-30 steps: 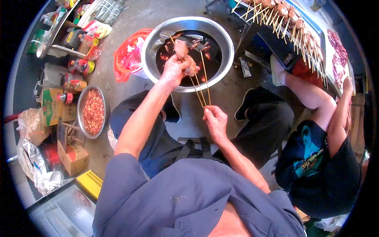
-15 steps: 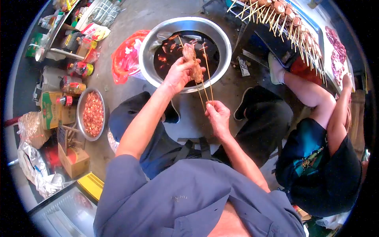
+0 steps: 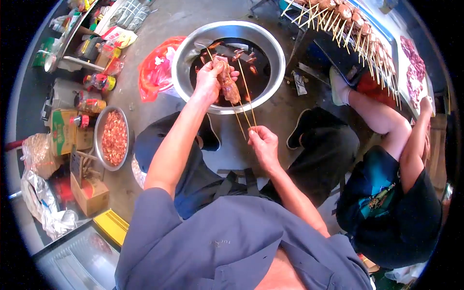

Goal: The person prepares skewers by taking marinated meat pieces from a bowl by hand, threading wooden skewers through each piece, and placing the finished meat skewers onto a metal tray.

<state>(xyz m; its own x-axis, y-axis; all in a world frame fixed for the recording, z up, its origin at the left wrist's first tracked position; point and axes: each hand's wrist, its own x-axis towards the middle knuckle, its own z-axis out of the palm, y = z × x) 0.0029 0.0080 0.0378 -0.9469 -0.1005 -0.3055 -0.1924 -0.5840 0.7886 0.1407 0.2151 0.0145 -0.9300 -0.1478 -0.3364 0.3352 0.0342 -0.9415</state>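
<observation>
My left hand (image 3: pixel 211 79) grips a brownish, wet-looking piece of meat (image 3: pixel 229 89) above the large metal basin (image 3: pixel 277 72). Thin wooden skewers run out of the meat's lower end, and one tip pokes out past my left fingers. With thumb and fingers pinched, my right hand (image 3: pixel 264 144) holds a wooden skewer (image 3: pixel 247 89) by its lower end. That skewer slants up beside the meat's right side; whether it touches the meat I cannot tell. Dark liquid (image 3: pixel 256 79) with several meat pieces fills the basin below.
A red plastic bag (image 3: pixel 150 79) lies left of the basin. Further left stand a bowl of chopped reddish food (image 3: pixel 114 137), bottles (image 3: pixel 99 82) and boxes (image 3: pixel 92 195). Skewered meat (image 3: pixel 357 21) lines a table at upper right. Another person (image 3: pixel 391 208) sits at right, one hand by raw meat (image 3: pixel 412 67).
My left hand has shifted a little left, tilting the meat so its top leans further left. My right hand and its skewer have moved slightly left too.
</observation>
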